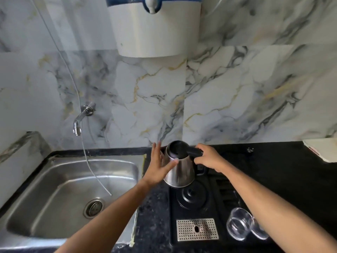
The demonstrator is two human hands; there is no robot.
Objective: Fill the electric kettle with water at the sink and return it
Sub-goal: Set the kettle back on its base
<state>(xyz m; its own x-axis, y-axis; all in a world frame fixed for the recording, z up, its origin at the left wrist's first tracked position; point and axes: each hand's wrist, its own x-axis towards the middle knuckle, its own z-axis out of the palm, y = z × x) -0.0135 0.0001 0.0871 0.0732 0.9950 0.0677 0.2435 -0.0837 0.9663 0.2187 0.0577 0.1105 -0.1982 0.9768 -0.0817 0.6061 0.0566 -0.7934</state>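
The steel electric kettle [180, 172] with a black lid and black handle hangs tilted just above its round black base [191, 196] on the dark counter. My right hand [207, 157] is closed around the kettle's handle. My left hand [160, 165] rests flat against the kettle's left side, fingers spread, thumb across the steel wall. The stainless sink [60, 196] lies to the left, with a chrome tap [82, 117] on the wall above its back edge.
A black tray [173, 225] under the base holds a perforated metal drip grate [197, 230]. Two clear glass bowls [242, 225] sit at its right. A thin hose [93, 170] dangles into the sink. A white water purifier [155, 28] hangs overhead. Something white [322, 150] lies far right.
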